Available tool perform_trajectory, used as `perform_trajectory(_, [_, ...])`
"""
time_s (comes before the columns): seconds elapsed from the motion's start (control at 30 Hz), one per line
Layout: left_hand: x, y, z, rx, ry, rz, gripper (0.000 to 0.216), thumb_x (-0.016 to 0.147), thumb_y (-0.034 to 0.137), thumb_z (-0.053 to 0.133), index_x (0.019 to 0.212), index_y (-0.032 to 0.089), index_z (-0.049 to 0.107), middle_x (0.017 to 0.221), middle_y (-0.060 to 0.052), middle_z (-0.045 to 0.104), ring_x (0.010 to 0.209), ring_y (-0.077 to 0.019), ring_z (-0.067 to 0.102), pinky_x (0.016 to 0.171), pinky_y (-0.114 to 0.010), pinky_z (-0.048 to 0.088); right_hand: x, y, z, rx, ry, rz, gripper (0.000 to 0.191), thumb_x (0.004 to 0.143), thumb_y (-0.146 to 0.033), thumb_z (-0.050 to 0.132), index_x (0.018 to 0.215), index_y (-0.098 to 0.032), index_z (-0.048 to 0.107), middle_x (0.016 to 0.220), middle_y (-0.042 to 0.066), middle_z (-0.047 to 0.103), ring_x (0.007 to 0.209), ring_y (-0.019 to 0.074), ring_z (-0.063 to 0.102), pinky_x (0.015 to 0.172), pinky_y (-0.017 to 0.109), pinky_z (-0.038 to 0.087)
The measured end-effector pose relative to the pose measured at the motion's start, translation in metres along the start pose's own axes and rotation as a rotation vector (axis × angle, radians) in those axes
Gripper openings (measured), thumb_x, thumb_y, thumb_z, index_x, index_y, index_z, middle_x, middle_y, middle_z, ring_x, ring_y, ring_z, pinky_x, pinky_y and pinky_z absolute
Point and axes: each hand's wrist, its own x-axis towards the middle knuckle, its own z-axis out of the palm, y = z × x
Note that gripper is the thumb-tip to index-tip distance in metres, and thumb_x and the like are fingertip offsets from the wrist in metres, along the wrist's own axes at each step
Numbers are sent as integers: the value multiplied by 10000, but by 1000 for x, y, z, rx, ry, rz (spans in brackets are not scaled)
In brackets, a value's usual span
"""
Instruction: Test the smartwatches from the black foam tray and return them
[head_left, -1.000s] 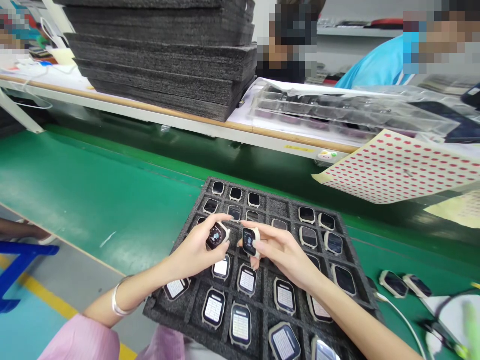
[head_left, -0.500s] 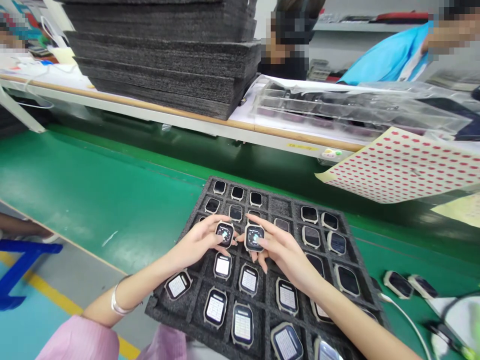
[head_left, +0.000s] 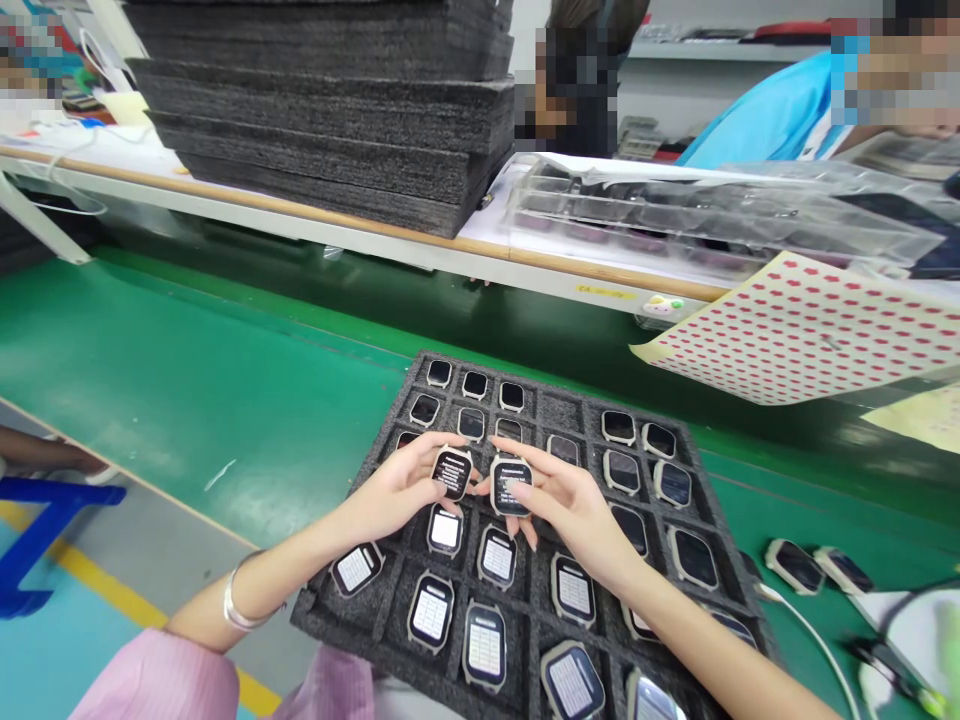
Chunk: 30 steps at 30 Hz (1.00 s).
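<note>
My left hand [head_left: 411, 475] grips a strapless smartwatch [head_left: 453, 470] by its edges, the thumb on the lower part of its screen. A second smartwatch [head_left: 510, 470] is held the same way in my right hand [head_left: 562, 490], thumb on the glass. Both screens are dark with lines of white text. The two watches are side by side above a black foam tray [head_left: 551, 408]. Its compartments hold several more watch bodies. Those nearest me, such as one watch [head_left: 484, 645], show white screens with a grid or text; the far ones, like another watch [head_left: 618, 427], have black screens.
A tall stack of black foam sheets [head_left: 322, 130] stands on the raised shelf [head_left: 525, 262] behind. Clear plastic trays [head_left: 675, 215] lie right of it, and a red-dotted sheet [head_left: 810, 330] hangs below. Two loose watches [head_left: 795, 566] and a white cable [head_left: 817, 640] lie on the green table [head_left: 225, 370].
Both held watches' screens have switched from a round dial-like graphic to lines of white text. My hands have barely moved and keep hold of the watches.
</note>
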Motion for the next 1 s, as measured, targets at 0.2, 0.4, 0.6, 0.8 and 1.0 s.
perform_trajectory(0.2, [-3, 1, -4, 25, 38, 26, 419, 795, 95, 524, 1201, 182, 465, 1044, -82, 628, 987, -227, 610, 761, -346, 557, -2, -2, 2, -47, -113, -11, 664, 782, -245, 713, 1368, -209, 403, 985, 84, 682, 784, 184, 659, 530, 241, 530])
perform_trajectory(0.4, [-11, 9, -13, 49, 125, 39, 411, 807, 124, 557, 1202, 171, 455, 1063, -102, 639, 997, -227, 611, 744, -325, 558, 14, 9, -2, -302, -161, -40, 535, 790, -240, 683, 1265, -211, 438, 975, 68, 644, 750, 190, 645, 611, 325, 570])
perform_trajectory(0.6, [-15, 11, -9, 25, 100, 41, 359, 834, 166, 589, 1175, 160, 477, 1023, -104, 653, 962, -225, 631, 706, -305, 570, 39, 21, -1, -1022, -123, -429, 492, 768, -241, 715, 1225, -168, 545, 1133, 127, 531, 1036, 274, 546, 889, 438, 488])
perform_trajectory(0.8, [-14, 11, -7, 16, 100, 17, 343, 837, 251, 631, 1148, 164, 514, 968, -92, 665, 871, -211, 651, 656, -294, 577, 36, 17, -8, -1163, -101, -492, 365, 878, -320, 613, 1227, -223, 578, 1175, 114, 554, 1056, 284, 508, 914, 469, 448])
perform_trajectory(1.0, [-12, 11, -6, -13, 126, 5, 350, 808, 280, 666, 1108, 167, 527, 909, -83, 672, 850, -224, 662, 613, -287, 567, 21, 9, -26, -1147, -31, -444, 189, 918, -321, 520, 986, -198, 647, 914, 99, 648, 880, 275, 556, 817, 458, 473])
